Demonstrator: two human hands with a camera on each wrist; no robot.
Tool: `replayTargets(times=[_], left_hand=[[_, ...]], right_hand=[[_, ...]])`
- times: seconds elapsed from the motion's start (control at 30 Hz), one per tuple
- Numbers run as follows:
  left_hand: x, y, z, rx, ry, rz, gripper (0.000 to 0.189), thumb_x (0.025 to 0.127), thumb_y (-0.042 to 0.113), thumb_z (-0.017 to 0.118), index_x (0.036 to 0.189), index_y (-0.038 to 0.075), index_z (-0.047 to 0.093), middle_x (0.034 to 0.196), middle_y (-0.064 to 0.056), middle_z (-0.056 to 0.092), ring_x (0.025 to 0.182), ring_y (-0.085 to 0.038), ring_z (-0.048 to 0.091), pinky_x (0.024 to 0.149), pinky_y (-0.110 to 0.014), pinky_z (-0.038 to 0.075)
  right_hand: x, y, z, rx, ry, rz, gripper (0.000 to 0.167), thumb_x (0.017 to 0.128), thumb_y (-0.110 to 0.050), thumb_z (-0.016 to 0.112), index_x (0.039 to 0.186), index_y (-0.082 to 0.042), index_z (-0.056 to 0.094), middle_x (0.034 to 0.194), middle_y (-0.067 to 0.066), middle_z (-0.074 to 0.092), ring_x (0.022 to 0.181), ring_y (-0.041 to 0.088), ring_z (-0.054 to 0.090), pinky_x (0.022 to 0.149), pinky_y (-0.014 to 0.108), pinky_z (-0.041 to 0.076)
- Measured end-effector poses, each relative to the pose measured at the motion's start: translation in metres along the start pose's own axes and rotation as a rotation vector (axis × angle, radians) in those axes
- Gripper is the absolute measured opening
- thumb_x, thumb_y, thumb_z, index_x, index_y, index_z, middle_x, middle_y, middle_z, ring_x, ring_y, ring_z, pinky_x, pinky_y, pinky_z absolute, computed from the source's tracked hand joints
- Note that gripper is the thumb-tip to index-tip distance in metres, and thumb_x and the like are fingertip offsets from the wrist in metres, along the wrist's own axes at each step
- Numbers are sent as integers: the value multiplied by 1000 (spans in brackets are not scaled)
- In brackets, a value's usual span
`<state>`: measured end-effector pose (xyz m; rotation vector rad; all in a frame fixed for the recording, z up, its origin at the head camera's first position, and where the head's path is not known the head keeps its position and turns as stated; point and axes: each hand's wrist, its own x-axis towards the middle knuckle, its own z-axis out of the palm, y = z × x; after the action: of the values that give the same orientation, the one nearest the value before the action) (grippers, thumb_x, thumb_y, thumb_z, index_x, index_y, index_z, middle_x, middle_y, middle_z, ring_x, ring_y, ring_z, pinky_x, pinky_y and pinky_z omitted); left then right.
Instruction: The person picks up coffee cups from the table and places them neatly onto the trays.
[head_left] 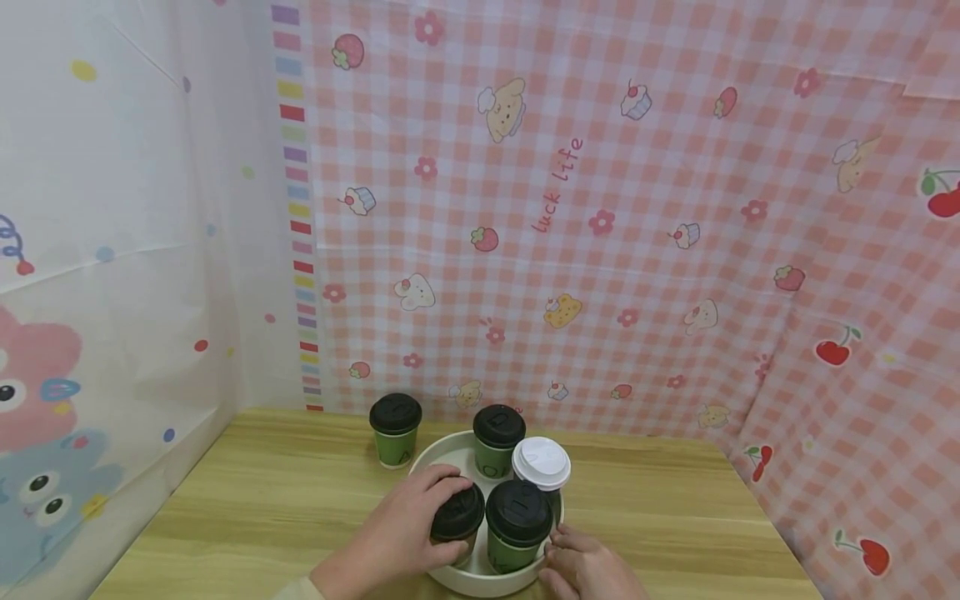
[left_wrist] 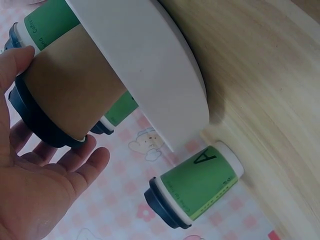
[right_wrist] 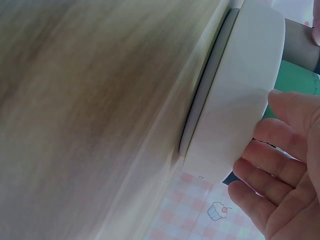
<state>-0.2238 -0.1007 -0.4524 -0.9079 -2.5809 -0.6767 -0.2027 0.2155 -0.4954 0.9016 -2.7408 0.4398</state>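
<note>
My left hand (head_left: 401, 525) is round a brown paper cup with a black lid (left_wrist: 75, 85), thumb on one side and fingers on the other. The cup is at the near left of a round white tray (head_left: 480, 585); whether its base touches the tray floor is hidden. My right hand (head_left: 592, 567) touches the tray's right rim with slightly bent fingers (right_wrist: 260, 170). In the tray also stand a green cup with a black lid (head_left: 517, 521), another green black-lidded cup (head_left: 498, 442) at the back, and a white-lidded cup (head_left: 542, 462) at right.
Outside the tray, at its back left, a green cup with a black lid (head_left: 395, 429) and a letter A stands upright on the wooden table (head_left: 270, 500). A pink checked cloth (head_left: 525, 208) hangs behind the table, and a white patterned cloth (head_left: 120, 250) hangs at left.
</note>
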Motion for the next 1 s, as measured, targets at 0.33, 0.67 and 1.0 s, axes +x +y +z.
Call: replayTargets(times=[0.33,0.67,1.0], left_hand=[[2,-2,3,-2,-36,-19,67,79,36,93,139,19,67,140,-3,64,124,-22,65,103,-48,58],[1,-4,7,19,-53,-15,68,79,35,93,139,18,66,141,-6,65,125,-24,64,102,-50,58],[1,-2,10,61,-38,5,70,79,33,93,140,15,66,141,-6,64,125,-23,63,104,-48,57]], right_hand=[[-1,0,1,-18,11,-8,21,99,-30,73,111,-18,85,123,5,81,122,30,75,97,45,65],[-1,1,1,-24,17,-14,21,99,-29,73,112,-16,85,123,6,81,121,30,75,97,45,64],[-2,1,1,-27,40,-26,20,98,-29,74,110,-17,85,122,5,81,120,30,75,96,44,65]])
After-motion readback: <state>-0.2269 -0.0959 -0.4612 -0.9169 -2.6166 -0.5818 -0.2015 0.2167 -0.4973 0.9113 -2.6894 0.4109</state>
